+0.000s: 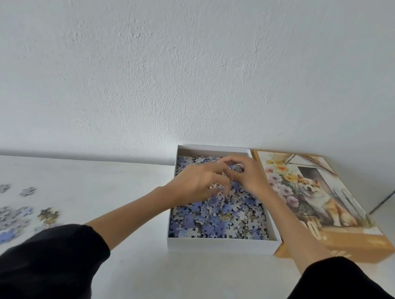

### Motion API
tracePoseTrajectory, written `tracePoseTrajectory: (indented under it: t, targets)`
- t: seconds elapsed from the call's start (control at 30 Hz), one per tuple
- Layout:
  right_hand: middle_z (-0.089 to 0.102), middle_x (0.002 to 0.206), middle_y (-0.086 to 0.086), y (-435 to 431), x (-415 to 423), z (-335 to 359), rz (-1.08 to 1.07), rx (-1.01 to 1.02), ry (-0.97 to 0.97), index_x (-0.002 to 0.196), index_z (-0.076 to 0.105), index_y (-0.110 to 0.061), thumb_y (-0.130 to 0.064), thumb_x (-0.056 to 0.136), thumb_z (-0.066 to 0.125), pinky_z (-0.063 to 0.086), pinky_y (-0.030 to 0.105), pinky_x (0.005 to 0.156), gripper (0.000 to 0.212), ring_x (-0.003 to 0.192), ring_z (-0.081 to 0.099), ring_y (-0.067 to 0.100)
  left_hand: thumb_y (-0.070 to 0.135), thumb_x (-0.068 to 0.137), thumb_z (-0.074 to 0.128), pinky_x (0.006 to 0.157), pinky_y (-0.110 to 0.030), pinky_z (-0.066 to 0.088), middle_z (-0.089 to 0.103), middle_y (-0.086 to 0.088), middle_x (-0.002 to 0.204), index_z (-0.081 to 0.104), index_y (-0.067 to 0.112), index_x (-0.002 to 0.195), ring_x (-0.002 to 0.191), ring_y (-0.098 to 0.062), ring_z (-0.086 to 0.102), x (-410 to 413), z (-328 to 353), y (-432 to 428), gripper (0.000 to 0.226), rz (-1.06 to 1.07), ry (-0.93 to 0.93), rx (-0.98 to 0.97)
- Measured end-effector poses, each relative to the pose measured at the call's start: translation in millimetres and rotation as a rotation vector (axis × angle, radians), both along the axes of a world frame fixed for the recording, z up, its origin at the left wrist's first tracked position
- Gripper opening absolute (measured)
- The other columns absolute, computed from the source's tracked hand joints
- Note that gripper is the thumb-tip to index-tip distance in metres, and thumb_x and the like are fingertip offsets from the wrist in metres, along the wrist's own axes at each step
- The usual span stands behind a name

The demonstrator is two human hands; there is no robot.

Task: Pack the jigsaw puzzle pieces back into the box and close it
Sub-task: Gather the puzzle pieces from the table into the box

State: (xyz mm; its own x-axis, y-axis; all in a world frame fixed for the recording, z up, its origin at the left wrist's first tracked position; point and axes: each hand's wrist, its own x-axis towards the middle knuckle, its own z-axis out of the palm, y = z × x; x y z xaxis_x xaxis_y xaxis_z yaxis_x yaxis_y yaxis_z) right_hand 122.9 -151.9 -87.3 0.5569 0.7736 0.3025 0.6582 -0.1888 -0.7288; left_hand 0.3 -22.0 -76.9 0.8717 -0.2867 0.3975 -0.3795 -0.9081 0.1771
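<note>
Box [223,245] at 1 o'clock nearly full. Left grip [196,182] and right grip [246,174] are over it; whether either holds anything, I cannot tell. Pieces [1,220] lie unpacked on the bench [170,286] at 8 o'clock. Lid [332,236] is off, just beside the box.

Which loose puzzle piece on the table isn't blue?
The brownish-gold piece at the right edge of the scattered pieces; the others look blue or lavender.

Matt white cardboard box [223,246]; printed cardboard lid [337,236]; matt cardboard puzzle pieces [226,220]; rough plaster wall [179,57]; black cloth sleeves [46,262].
</note>
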Motion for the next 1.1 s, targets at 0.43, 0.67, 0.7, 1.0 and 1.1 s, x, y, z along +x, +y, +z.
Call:
tracePoseTrajectory:
  t: [0.43, 0.67, 0.7, 1.0, 1.1]
  targets:
    - [0.036, 0.145, -0.001, 3.6, 3.9, -20.8, -0.027, -0.475, -0.35, 0.132, 0.047, -0.031, -0.042, 0.093, 0.043, 0.017, 0.04, 0.112, 0.041, 0.136, 0.025, 0.021, 0.053, 0.089, 0.046, 0.093, -0.04, 0.045, 0.051, 0.002, 0.128, 0.055, 0.024, 0.121, 0.113, -0.015, 0.05, -21.1, -18.5, 6.8, 0.044, 0.126, 0.317, -0.09]
    - [0.044, 0.135, 0.006, 4.9, 1.6, -27.2, -0.212, -0.305, -0.342, 0.129, 0.05, -0.026, -0.035, 0.096, 0.041, 0.03, 0.036, 0.104, 0.036, 0.126, 0.038, 0.023, 0.049, 0.096, 0.033, 0.109, -0.04, 0.028, 0.018, -0.006, 0.153, 0.024, 0.023, 0.145, 0.138, -0.023, 0.023, -30.5, -26.9, -5.2, 0.056, 0.328, 0.283, 0.277]
    - [0.049, 0.125, 0.005, 3.2, -0.2, -24.4, -0.232, -0.218, -0.355, 0.124, 0.055, -0.023, -0.031, 0.095, 0.046, 0.032, 0.032, 0.1, 0.031, 0.119, 0.043, 0.02, 0.043, 0.097, 0.036, 0.108, -0.04, 0.03, 0.02, -0.008, 0.152, 0.026, 0.02, 0.144, 0.137, -0.024, 0.027, -29.7, -27.9, -7.2, 0.053, 0.358, 0.247, 0.246]
    - [0.057, 0.115, 0.0, 0.8, -11.9, -17.6, -0.265, -0.191, -0.299, 0.115, 0.061, -0.023, -0.02, 0.093, 0.049, 0.041, 0.027, 0.082, 0.026, 0.095, 0.054, 0.011, 0.012, 0.098, 0.035, 0.1, -0.033, 0.036, 0.035, -0.006, 0.146, 0.031, 0.012, 0.142, 0.127, -0.022, 0.042, -41.7, -23.4, -2.4, 0.044, 0.342, 0.188, 0.057]
    - [0.059, 0.119, 0.003, 11.4, -26.4, -8.6, -0.25, -0.099, -0.223, 0.118, 0.06, -0.021, -0.018, 0.092, 0.051, 0.043, 0.032, 0.091, 0.027, 0.109, 0.054, 0.021, 0.016, 0.099, 0.037, 0.092, -0.028, 0.04, 0.044, -0.005, 0.138, 0.043, 0.011, 0.134, 0.119, -0.02, 0.048, -54.7, -14.5, 5.3, 0.036, 0.319, 0.132, -0.093]
